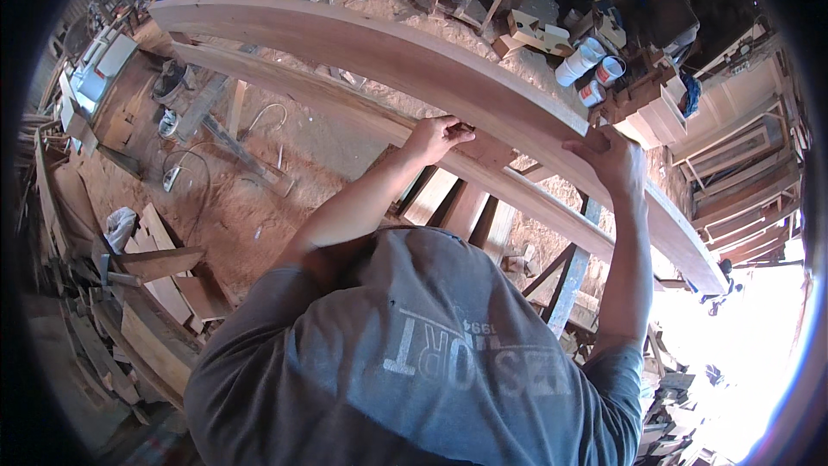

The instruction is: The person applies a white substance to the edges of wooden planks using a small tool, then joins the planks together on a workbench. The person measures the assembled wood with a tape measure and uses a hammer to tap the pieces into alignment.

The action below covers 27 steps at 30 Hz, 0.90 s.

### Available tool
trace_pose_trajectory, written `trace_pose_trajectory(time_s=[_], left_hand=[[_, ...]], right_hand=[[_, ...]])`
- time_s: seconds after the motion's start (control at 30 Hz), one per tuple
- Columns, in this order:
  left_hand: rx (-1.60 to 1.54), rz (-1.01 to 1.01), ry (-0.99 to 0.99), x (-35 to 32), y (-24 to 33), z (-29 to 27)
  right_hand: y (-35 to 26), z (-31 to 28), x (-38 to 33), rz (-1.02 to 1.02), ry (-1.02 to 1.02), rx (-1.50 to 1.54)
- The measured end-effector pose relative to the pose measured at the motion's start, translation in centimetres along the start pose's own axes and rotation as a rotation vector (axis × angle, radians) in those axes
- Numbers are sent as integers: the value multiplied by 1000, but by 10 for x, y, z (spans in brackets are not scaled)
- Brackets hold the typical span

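Observation:
A long reddish-brown wooden plank (379,45) runs on edge across in front of me, from the far left to the near right. Parallel to it on my side lies a second long wooden piece (302,95). My right hand (614,162) is wrapped over the upper edge of the long plank, thumb on the side facing me. Between the two lengths, my left hand (438,138) is closed in a pinch close to the plank's face. Something small and dark shows at its fingertips, too small to name.
Sawhorse-like supports (569,280) stand under the wood. White buckets (580,62) and cardboard boxes (536,34) sit beyond the plank. Stacked wooden frames (746,160) line the right side; timber offcuts (155,328) pile up at left. A cable (205,177) lies on the dusty floor.

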<state>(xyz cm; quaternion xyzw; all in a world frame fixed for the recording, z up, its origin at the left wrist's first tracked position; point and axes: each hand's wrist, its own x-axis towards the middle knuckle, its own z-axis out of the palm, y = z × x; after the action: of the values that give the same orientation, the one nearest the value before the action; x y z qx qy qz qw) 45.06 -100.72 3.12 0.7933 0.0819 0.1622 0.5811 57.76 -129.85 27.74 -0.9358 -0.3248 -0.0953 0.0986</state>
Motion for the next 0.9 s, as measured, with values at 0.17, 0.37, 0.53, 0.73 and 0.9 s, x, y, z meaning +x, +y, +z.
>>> trace_pose_trajectory(time_s=[0.17,0.37,0.53,0.73,0.9], left_hand=[[-98,12,29,-3,-4,0],[-262,60,23,-6,-13,-4],[84,-4,23,-2,-8,-1],[393,-119,-106,-18,15,-30],[328,-70,-519,-9,186,-58]], right_hand=[[-1,3,4,-50,44,15],[8,19,3,-101,66,19],[8,22,2,-1,-67,18],[30,43,23,-13,-253,-104],[15,20,16,7,-180,-49]])
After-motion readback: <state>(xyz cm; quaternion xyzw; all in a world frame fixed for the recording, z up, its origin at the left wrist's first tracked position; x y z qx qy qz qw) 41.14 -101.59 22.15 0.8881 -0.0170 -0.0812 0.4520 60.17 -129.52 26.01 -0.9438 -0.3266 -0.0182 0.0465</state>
